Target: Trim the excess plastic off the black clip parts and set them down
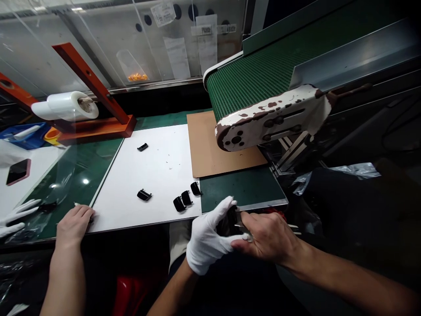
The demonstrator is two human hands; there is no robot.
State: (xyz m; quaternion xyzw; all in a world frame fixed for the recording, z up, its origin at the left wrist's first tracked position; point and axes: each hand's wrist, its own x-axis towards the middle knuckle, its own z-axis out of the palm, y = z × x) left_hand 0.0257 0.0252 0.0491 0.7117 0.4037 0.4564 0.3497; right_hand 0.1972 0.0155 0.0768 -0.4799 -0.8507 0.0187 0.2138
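Note:
My left hand (208, 239), in a white glove, is closed around a small black plastic part (233, 220) just off the table's front edge. My bare right hand (271, 235) is closed on a thin metal tool with a blade-like tip (242, 225) that meets the part. Most of the tool is hidden in the fist, so its exact kind does not show. Just left of my hands, on the white sheet, lie three similar black parts (186, 198) in a slanting row. Another black part (144, 195) lies further left, and a smaller black piece (142, 147) sits toward the back.
A green conveyor belt (253, 83) juts over a brown cardboard sheet (217, 145) at the right. A co-worker's bare hand (75, 221) and gloved hand (19, 217) are at the left. A film roll (67, 106) hangs on an orange stand (95, 83). A phone (19, 171) lies far left.

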